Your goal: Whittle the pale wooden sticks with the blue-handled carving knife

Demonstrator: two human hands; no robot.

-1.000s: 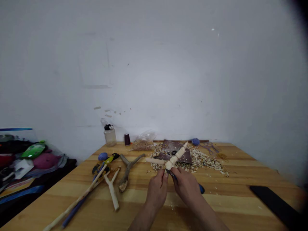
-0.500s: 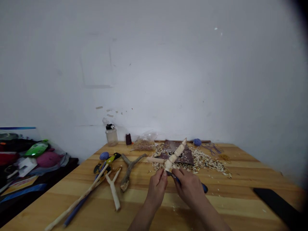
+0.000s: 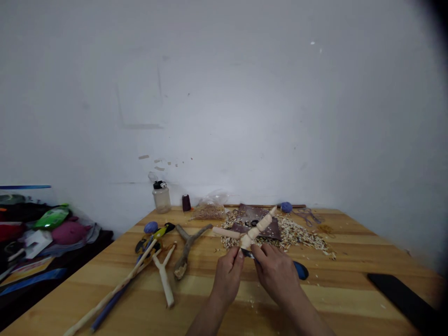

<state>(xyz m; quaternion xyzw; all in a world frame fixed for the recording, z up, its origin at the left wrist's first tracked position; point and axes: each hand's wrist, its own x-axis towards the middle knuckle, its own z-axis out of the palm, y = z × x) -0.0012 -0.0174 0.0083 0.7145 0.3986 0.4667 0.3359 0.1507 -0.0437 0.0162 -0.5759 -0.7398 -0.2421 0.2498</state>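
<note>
1. We face a pale wall, marked with smudges and small patches.
2. Below it, we have the wooden tabletop.
3. Toward its far side we see a broad heap of wood shavings, spread around and over a brown sheet.
4. On our left lies a long pale stick, aslant; to its right are a gray forked branch and a smaller pale forked stick.
5. Between our hands is the carved stick, its fork pointing away from us, grooves ringing its right arm.
6. Our left hand has its fingers closed around the base, just below the fork.
7. Our right hand has its fingers wrapped around a knife; the blue-and-black handle protrudes past the palm, and the dark blade appears to meet the wood near our left thumb.
</note>
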